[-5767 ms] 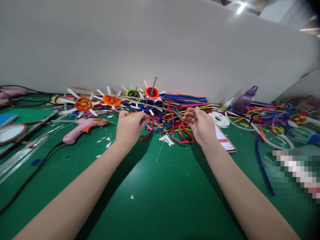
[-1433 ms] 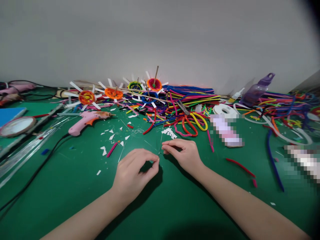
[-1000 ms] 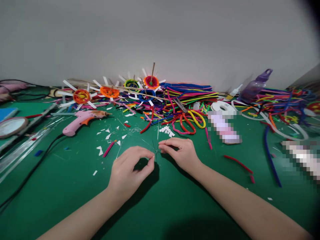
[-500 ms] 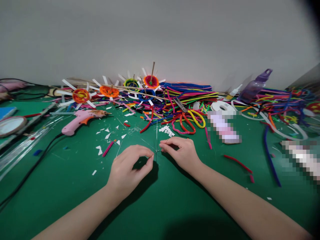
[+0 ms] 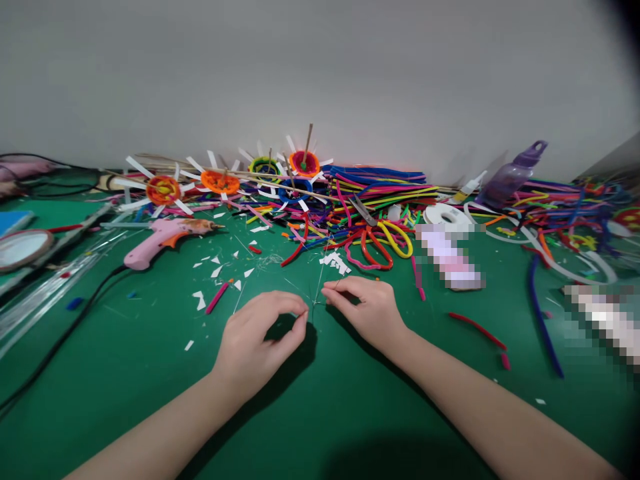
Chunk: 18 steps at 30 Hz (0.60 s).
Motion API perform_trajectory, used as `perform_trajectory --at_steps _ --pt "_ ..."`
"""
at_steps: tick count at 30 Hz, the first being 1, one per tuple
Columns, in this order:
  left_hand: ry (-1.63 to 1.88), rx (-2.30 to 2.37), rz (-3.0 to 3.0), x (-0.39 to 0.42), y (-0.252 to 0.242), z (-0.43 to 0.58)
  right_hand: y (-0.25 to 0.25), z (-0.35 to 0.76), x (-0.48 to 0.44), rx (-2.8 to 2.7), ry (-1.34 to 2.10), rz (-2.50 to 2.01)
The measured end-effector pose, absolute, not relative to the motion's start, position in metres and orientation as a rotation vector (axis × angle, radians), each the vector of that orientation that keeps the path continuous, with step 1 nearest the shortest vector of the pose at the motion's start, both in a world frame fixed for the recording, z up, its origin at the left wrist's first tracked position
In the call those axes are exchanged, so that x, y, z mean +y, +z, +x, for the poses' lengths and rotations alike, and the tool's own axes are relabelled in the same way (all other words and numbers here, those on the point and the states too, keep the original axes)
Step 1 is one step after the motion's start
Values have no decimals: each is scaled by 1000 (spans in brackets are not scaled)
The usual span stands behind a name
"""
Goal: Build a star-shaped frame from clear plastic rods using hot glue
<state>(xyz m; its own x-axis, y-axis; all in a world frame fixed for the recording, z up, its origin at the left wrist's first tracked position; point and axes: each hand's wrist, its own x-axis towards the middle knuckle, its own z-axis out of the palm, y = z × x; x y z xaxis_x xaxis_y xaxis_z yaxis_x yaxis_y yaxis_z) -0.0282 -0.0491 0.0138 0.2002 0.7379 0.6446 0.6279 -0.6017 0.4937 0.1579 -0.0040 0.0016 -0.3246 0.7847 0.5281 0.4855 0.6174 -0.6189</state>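
Note:
My left hand (image 5: 265,333) is closed in a pinch, thumb against forefinger, at the near end of several thin strands. Facing it across a small gap, my right hand (image 5: 367,305) pinches too, with a fine dark end poking up from its fingertips. Between the hands the thin strands (image 5: 315,303) cross at a small knot-like point. One pale strand slants upward from there toward the white paper scraps (image 5: 336,261). Whether the strands are thread or wire I cannot tell.
A pink glue gun (image 5: 163,241) lies at left with its black cord. Behind are scissors (image 5: 375,240), pipe cleaners (image 5: 380,183) and round orange ornaments (image 5: 163,191) with white strips. A tape roll (image 5: 447,218) and purple bottle (image 5: 510,179) stand right.
The pale strand above the crossing has tilted to the right; before it stood nearly upright. My right hand has shifted very slightly right; my left hand keeps its place.

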Motion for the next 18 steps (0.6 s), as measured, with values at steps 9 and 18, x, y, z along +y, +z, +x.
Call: perform_trajectory --at_steps 9,18 --pt "1362 1321 2317 -49 15 -26 -1 156 -5 -2029 439 -958" --pt "1388 1352 2349 -48 13 -27 1 155 -3 -2075 400 -936"
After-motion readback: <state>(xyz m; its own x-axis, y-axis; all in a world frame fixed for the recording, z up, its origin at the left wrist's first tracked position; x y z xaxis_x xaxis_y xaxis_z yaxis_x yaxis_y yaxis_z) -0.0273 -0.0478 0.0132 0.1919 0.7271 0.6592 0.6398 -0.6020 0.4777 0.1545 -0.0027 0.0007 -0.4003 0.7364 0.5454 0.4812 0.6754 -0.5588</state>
